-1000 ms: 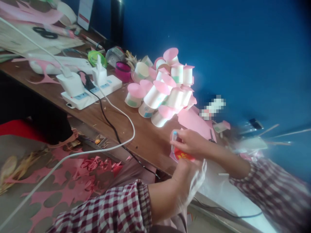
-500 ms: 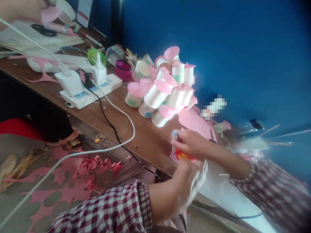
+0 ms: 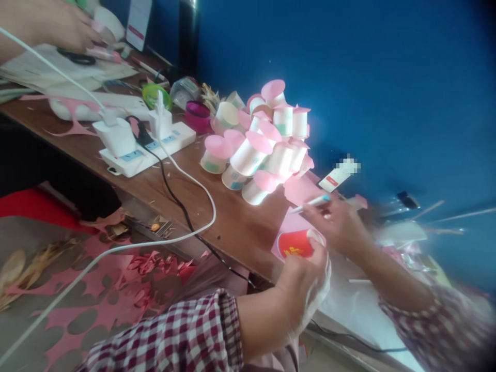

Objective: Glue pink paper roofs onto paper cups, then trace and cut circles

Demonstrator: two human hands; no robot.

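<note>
My left hand [image 3: 306, 281] is closed around a red paper cup [image 3: 293, 245] with yellow marks, tilted over a sheet of pink paper [image 3: 287, 222] at the table's edge. Just above it, my right hand [image 3: 341, 222] grips a white pen [image 3: 312, 203] with a blue end, its tip pointing left. Beyond both hands, several white paper cups [image 3: 248, 155] with pink paper discs stuck on them are piled on the table. Whether the red cup touches the pink sheet is hard to tell.
A white power strip [image 3: 149, 152] with plugged-in chargers lies on the brown table [image 3: 228, 222]. A white cable [image 3: 186, 235] runs across the table's front edge. Another person's hand [image 3: 73, 26] is at the upper left. Cut pink paper scraps [image 3: 96, 289] cover the floor.
My right hand has moved up and right, away from the red cup, and the pen has swung from upright to nearly level. My left hand stays on the cup, now more exposed.
</note>
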